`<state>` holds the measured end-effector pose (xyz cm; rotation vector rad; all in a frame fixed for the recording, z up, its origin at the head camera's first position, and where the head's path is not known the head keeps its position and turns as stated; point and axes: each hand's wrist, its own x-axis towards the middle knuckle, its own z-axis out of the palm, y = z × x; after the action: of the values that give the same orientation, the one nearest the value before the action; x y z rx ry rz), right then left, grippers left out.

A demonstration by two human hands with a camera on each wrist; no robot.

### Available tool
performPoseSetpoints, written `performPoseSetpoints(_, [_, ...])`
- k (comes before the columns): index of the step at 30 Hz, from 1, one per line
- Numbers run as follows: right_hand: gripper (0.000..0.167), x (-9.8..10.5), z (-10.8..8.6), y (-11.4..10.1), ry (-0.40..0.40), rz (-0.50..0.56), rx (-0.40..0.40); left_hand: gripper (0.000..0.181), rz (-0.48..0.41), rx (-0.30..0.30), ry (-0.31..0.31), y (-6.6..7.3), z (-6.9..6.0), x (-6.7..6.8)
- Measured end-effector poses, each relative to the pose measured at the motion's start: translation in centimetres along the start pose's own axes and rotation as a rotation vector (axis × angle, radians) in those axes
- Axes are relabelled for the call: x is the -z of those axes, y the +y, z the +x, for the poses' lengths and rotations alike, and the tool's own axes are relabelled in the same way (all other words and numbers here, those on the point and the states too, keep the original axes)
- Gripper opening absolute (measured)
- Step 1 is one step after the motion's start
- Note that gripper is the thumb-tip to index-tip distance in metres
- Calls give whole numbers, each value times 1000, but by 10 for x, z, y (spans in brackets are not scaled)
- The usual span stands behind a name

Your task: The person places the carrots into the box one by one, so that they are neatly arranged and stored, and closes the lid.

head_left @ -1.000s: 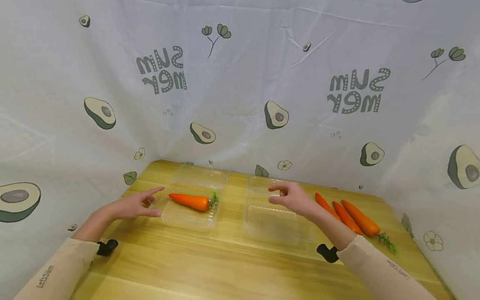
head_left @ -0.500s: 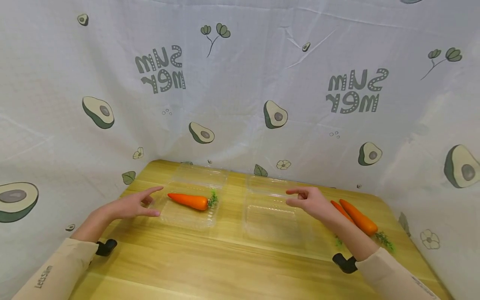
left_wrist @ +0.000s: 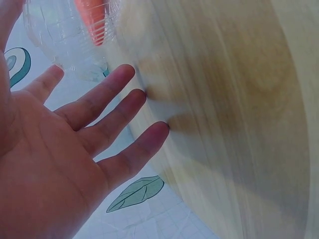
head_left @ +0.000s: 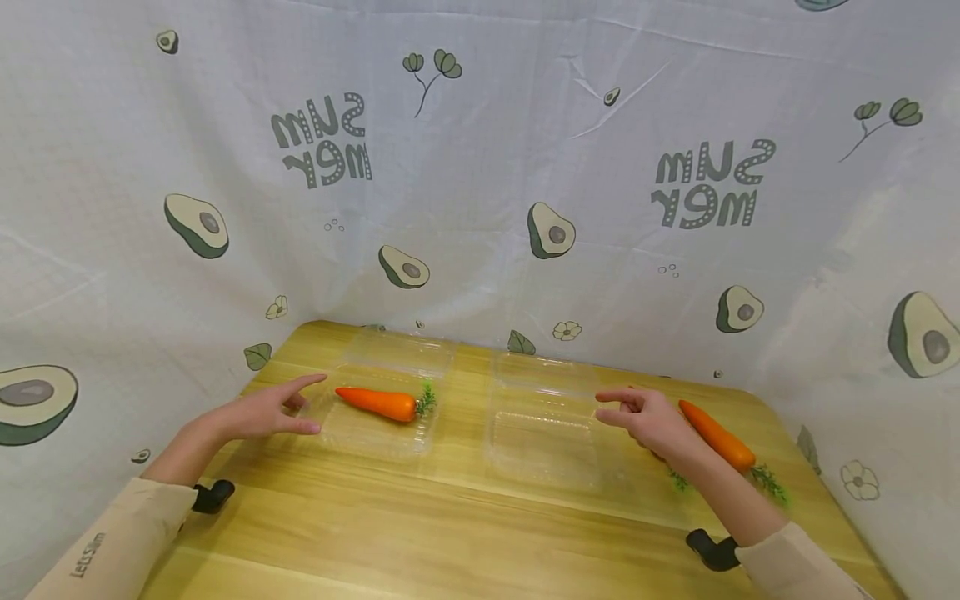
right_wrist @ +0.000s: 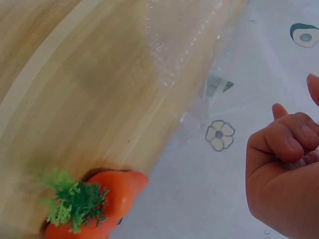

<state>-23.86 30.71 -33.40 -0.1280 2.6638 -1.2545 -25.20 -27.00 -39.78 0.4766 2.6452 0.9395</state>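
Clock directions read from the head view. Found left hand [head_left: 262, 414] at nine o'clock of left clear box [head_left: 375, 443], near the edge. Noted thumb and forefinger spread wide, pointing to three o'clock; other fingers loosely extended and apart in left wrist view. Cannot tell contact from a small gap at the box edge.

Located boxed carrot [head_left: 377, 403] inside left clear box, lying on its side, tip to nine o'clock, green sprig [head_left: 427, 398] to three. Lid [head_left: 397, 353] folded back to twelve o'clock.

Recorded right clear box [head_left: 543, 454] at three o'clock of the left one, well apart from it on the wooden table [head_left: 450, 542], likewise opened to twelve o'clock.

Found right hand [head_left: 654, 423] at three o'clock of right clear box. Noted forefinger and thumb pointing to nine o'clock with a narrow gap between; other fingers curled inward in right wrist view.

Located loose carrot [head_left: 716, 435] just beyond, at three o'clock of right hand, tip between ten and eleven, leaves to four. Noted more orange partly hidden behind right hand; cannot give a count.

Observed avocado-print cloth [head_left: 465, 167] from nine through twelve to three o'clock.
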Motion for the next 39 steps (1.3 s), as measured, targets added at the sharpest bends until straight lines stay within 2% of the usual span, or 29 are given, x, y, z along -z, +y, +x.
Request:
performPoseSetpoints(11, [62, 8, -10, 19, 25, 90, -24, 95, -24, -3, -5, -2, 1, -2])
performPoseSetpoints(18, [64, 10, -14, 30, 76, 28, -36, 95, -35, -8, -8, -1, 0, -2])
performPoseSetpoints(23, [64, 12, -15, 40, 92, 35, -50, 94, -22, -6, -4, 0, 0, -1])
performPoseSetpoints(35, [65, 19, -21, 55, 102, 177, -110, 95, -3, -1, 3, 0, 0, 0])
performPoseSetpoints(39, [66, 20, -23, 58, 119, 173, -109, 94, -7, -1, 4, 0, 0, 0])
